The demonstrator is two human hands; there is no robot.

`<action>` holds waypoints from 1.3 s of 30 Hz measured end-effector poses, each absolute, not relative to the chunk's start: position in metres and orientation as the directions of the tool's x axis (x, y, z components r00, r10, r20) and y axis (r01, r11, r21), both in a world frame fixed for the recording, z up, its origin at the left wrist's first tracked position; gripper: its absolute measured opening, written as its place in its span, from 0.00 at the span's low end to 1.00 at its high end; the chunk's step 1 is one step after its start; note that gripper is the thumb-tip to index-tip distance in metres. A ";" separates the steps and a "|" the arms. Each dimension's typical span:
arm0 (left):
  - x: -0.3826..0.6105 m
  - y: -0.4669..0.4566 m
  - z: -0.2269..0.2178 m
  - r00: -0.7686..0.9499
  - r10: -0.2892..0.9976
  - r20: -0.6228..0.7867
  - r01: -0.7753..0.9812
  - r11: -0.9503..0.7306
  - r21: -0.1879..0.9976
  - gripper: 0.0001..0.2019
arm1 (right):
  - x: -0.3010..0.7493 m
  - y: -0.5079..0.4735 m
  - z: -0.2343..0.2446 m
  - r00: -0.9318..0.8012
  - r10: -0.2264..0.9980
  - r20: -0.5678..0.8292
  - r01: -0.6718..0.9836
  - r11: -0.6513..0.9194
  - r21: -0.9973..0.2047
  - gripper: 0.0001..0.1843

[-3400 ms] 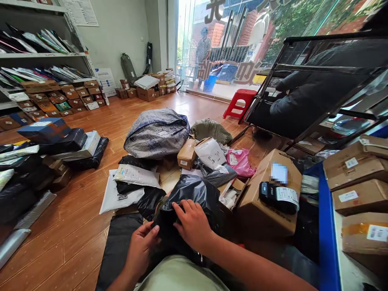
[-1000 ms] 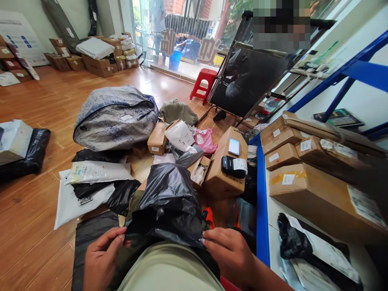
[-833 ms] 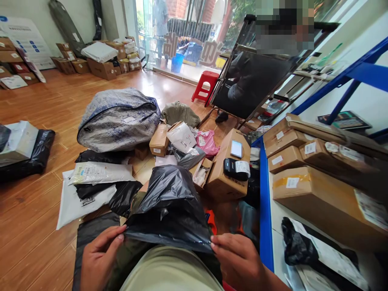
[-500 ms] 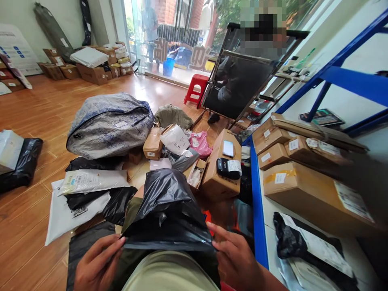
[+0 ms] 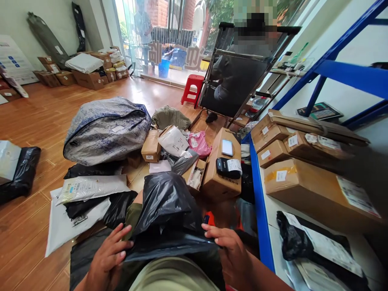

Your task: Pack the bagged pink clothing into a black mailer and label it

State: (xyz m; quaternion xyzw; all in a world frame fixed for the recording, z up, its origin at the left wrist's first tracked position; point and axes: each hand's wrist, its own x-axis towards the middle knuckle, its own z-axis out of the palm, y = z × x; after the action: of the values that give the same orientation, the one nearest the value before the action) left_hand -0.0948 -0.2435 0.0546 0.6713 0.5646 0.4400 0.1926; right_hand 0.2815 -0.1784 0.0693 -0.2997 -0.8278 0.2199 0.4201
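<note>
A black plastic mailing bag lies bulging across my lap, its flat edge toward my body. At its left corner, my left hand grips the edge between thumb and fingers, with the upper fingers slightly spread. The right corner is pinched by my right hand, whose forefinger stretches along the bag's side. What fills the bag is hidden. Just beyond my right hand, something orange shows low down.
Ahead stands a cardboard box bearing a label printer. To the left lie a white parcel and a large grey-blue bag. A blue-framed shelf with boxes borders the right. Beyond, a person sits in a chair.
Both hands have moved slightly up along the bag's sides, and the left fingers have spread more. The bag's near edge now sags and looks less taut.
</note>
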 end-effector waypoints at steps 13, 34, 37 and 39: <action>-0.087 -0.241 0.040 0.019 0.837 0.546 0.676 -0.414 0.610 0.09 | 0.274 -0.185 0.036 -0.191 0.925 0.328 0.565 0.377 -0.734 0.07; -0.043 -0.214 0.039 -0.276 0.954 0.121 0.683 0.106 0.723 0.27 | 0.236 -0.151 0.006 -0.175 0.910 -0.375 0.416 -0.277 -0.866 0.17; -0.020 -0.202 0.050 -0.067 0.971 0.229 0.845 -0.067 0.530 0.35 | 0.233 -0.153 0.010 -0.213 0.890 -0.404 0.430 -0.286 -0.857 0.18; -0.003 -0.189 0.047 0.014 0.975 0.222 0.909 -0.105 0.403 0.37 | 0.244 -0.148 0.014 -0.221 0.881 -0.418 0.438 -0.293 -0.850 0.14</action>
State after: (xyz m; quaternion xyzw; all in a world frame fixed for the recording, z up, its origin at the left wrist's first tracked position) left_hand -0.0027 -0.1886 0.0472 0.7084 0.6649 0.2251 0.0733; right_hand 0.2440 -0.1478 0.0144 -0.5902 -0.5587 0.5462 0.2030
